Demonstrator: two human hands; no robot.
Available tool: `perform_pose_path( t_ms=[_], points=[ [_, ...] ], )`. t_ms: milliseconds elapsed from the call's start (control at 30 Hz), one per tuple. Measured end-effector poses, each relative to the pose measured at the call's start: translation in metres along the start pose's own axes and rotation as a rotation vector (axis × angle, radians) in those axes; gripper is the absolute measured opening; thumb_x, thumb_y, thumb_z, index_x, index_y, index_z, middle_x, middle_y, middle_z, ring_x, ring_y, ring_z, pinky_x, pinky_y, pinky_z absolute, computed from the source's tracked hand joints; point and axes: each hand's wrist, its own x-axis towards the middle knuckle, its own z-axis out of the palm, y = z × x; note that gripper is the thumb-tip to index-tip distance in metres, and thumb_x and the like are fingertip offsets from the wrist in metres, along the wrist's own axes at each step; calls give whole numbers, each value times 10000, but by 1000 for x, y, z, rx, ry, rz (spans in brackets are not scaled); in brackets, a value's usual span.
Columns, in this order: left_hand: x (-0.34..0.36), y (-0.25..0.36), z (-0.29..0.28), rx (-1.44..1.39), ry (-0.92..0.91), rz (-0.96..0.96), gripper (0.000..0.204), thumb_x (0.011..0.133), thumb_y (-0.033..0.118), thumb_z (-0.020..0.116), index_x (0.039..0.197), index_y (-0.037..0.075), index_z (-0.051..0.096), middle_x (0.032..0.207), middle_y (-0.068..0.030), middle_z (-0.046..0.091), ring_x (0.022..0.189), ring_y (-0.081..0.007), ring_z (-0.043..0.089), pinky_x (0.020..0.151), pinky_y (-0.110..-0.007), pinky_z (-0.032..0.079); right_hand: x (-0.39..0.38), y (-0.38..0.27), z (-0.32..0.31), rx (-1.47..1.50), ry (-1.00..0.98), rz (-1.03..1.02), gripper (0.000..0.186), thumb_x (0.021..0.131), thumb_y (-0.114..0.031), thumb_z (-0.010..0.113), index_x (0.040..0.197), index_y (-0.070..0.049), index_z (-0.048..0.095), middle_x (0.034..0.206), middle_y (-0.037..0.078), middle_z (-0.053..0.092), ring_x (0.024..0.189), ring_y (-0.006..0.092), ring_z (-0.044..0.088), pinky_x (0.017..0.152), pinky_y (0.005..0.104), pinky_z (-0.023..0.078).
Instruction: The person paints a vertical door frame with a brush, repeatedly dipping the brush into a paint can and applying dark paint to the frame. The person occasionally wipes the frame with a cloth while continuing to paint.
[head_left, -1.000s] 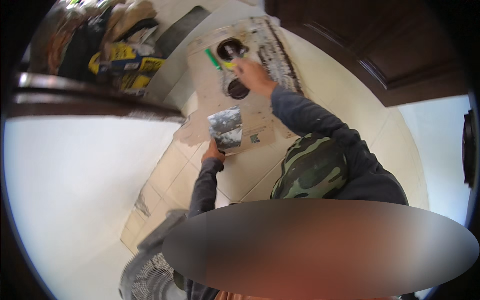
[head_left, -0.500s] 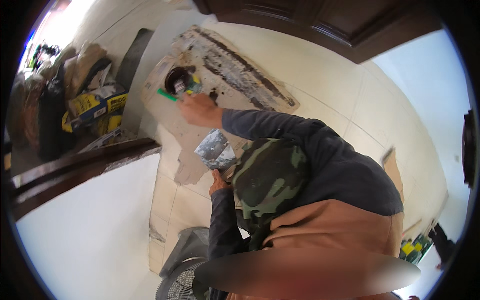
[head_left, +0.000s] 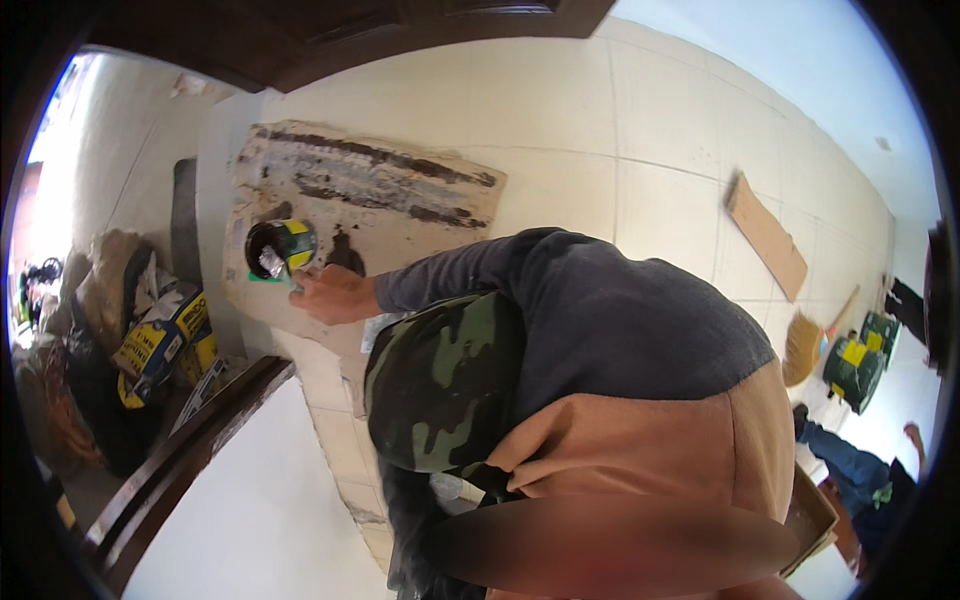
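Observation:
My right hand (head_left: 335,294) reaches across to the left, fingers closed round a paintbrush (head_left: 275,263). The brush dips into an open green and yellow can (head_left: 298,242) with dark brown inside. Under the can lies a flat cardboard sheet (head_left: 400,200), streaked and blotted with dark brown. A green strip (head_left: 262,278) shows beside the can. My left hand is hidden behind a camouflage-patterned shape, probably my bent knee (head_left: 450,385); only a dark left sleeve (head_left: 405,525) shows. A sliver of a grey piece (head_left: 374,332) peeks out below my right wrist.
Sacks and bags (head_left: 165,335) are heaped at the left, beyond a dark wooden edge (head_left: 200,455). A dark door (head_left: 400,35) hangs over the far side. Cardboard strip (head_left: 765,238), broom (head_left: 802,350), green cans (head_left: 858,365) and another person (head_left: 850,465) are at the right.
The view has turned, swinging the cardboard and can leftward and bringing the broom and other person into sight. My left hand, visible earlier beside the grey piece, is now hidden. The brush stays at the can.

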Motion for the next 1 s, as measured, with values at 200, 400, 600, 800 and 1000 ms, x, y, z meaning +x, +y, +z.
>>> perform_pose_path(
  t_ms=[200, 400, 600, 800, 1000],
  points=[
    [-94, 59, -129, -253, 383, 149, 314, 769, -41, 695, 1055, 69, 625, 1008, -79, 677, 916, -180, 677, 852, -323, 558, -8, 3, 3, 122, -89, 120, 162, 889, -233, 650, 926, -77, 630, 916, 178, 636, 725, 337, 683, 578, 463, 543],
    [-231, 168, -119, -402, 756, -146, 262, 797, -27, 755, 1028, 38, 651, 957, -48, 683, 905, -155, 635, 868, -299, 517, 6, 24, -26, 588, 68, 326, 123, 951, -189, 673, 990, -77, 705, 805, 149, 702, 754, 289, 717, 639, 384, 530],
    [-260, 223, -67, -476, 785, -115, 140, 880, 100, 773, 912, -1, 683, 808, -50, 653, 772, -153, 623, 717, -286, 489, 24, 44, -101, 714, -67, 514, 187, 986, -166, 634, 1101, -53, 728, 865, 74, 726, 707, 151, 691, 616, 284, 541],
    [-282, 215, -50, -558, 820, 26, 88, 902, 54, 729, 961, -2, 698, 833, -104, 677, 743, -238, 651, 699, -312, 500, 117, 85, -174, 1263, -184, 851, 312, 980, -259, 593, 1130, -7, 695, 727, 55, 660, 637, 145, 631, 546, 279, 501],
    [-288, 208, -38, -805, 804, 185, 260, 857, -97, 685, 1093, 12, 663, 1035, -133, 711, 874, -252, 703, 814, -321, 543, 207, 37, -212, 1510, -408, 759, 342, 997, -275, 570, 1159, 5, 680, 745, 60, 641, 614, 167, 559, 605, 311, 458]
  ],
)
